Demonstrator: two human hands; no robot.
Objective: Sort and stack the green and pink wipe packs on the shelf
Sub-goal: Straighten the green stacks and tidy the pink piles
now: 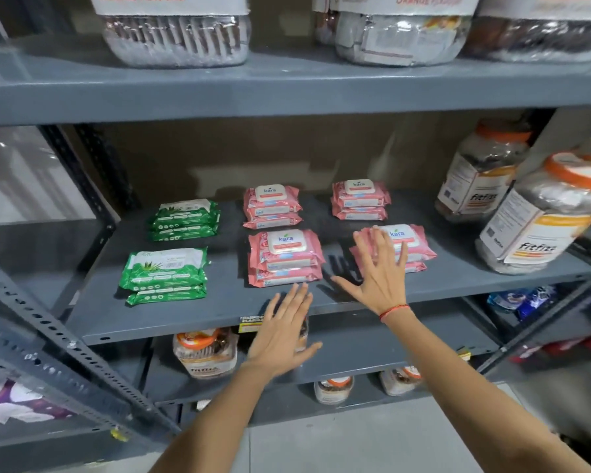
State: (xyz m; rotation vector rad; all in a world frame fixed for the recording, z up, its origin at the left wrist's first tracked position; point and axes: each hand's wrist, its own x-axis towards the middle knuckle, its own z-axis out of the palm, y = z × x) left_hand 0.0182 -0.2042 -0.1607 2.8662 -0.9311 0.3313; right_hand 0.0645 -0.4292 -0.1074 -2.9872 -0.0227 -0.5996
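Grey metal shelf (219,312) carries six low stacks of wipe packs in two rows. At the left, the front green stack (166,273) and the rear green stack (185,218) lie one behind the other. Pink packs fill the middle and right: a rear middle stack (272,206), a rear right stack (359,199), a front middle stack (285,257) and a front right stack (413,247), all apart from each other. The right hand (376,271), with a red thread (394,310) at its wrist, has its fingers straight and fanned wide and holds nothing. Its fingertips cover the left part of the front right stack, and its thumb points left over bare shelf between the two front pink stacks. Whether it touches the pack cannot be told. The left hand (282,332) is flat too, fingers straight and close together, thumb out, gripping nothing. It sits at the shelf's front edge, fingertips just short of the front middle stack. Two jars (533,216) sit at the right.
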